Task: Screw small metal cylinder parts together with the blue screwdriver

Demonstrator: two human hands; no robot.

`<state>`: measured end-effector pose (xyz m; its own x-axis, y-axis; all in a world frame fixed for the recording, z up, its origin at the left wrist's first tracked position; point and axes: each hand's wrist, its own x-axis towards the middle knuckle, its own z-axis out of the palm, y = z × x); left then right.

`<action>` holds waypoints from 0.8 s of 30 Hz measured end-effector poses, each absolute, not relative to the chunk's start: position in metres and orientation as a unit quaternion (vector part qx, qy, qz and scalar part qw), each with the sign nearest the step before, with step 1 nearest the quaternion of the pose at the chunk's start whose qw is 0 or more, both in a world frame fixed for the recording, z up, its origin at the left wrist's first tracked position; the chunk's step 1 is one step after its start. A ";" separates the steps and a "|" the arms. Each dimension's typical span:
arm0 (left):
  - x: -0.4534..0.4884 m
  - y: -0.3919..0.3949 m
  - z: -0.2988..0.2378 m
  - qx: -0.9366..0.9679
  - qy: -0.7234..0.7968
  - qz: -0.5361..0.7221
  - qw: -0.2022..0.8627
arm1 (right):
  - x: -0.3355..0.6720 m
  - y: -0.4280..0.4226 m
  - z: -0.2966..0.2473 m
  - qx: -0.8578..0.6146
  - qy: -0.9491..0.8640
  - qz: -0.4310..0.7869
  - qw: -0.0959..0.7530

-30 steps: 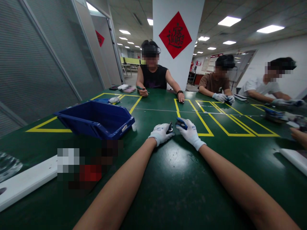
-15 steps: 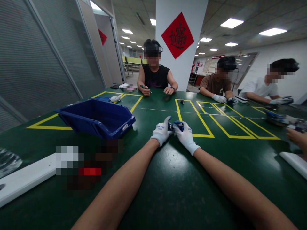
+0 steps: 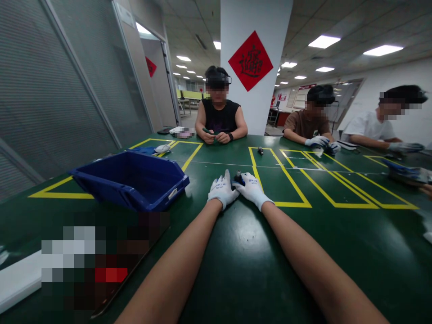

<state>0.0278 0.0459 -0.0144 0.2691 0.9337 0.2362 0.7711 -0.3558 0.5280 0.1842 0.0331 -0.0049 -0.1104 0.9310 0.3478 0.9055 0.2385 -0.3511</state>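
In the head view, a small dark part [image 3: 239, 177] sits near the centre of the frame, over the green tabletop [image 3: 249, 274]. The right hand [image 3: 250, 187], gloved, has its grip curled closed around it. The gloved left hand [image 3: 221, 191] is just beside, one digit raised; whether its grip holds anything, I cannot tell. A blue bin [image 3: 116, 194] stands left of centre.

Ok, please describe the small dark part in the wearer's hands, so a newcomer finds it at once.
On the green table, look right of the blue bin, where the white-gloved left hand and right hand meet. The small dark part shows between them; it is held, while the dark piece farther off lies inside a yellow frame.
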 end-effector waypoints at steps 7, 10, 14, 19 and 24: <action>0.024 0.071 -0.016 0.762 0.599 0.230 0.089 | 0.176 0.111 -0.002 -0.710 -0.677 -0.003 0.196; 0.025 0.079 -0.016 0.760 0.604 0.227 0.072 | 0.174 0.137 -0.002 -0.728 -0.658 -0.012 0.193; 0.026 0.094 -0.015 0.758 0.607 0.223 0.084 | 0.171 0.166 -0.001 -0.736 -0.653 -0.016 0.178; 0.031 0.117 -0.018 0.746 0.612 0.240 0.103 | 0.171 0.193 -0.005 -0.740 -0.645 -0.010 0.191; 0.034 0.134 -0.022 0.738 0.607 0.267 0.125 | 0.177 0.211 -0.014 -0.700 -0.652 -0.011 0.291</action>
<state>0.0340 0.1342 -0.0222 0.1201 0.9630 0.2411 0.8292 -0.2308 0.5090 0.1770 0.2114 -0.0139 0.1495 0.9064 0.3950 0.9193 0.0196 -0.3931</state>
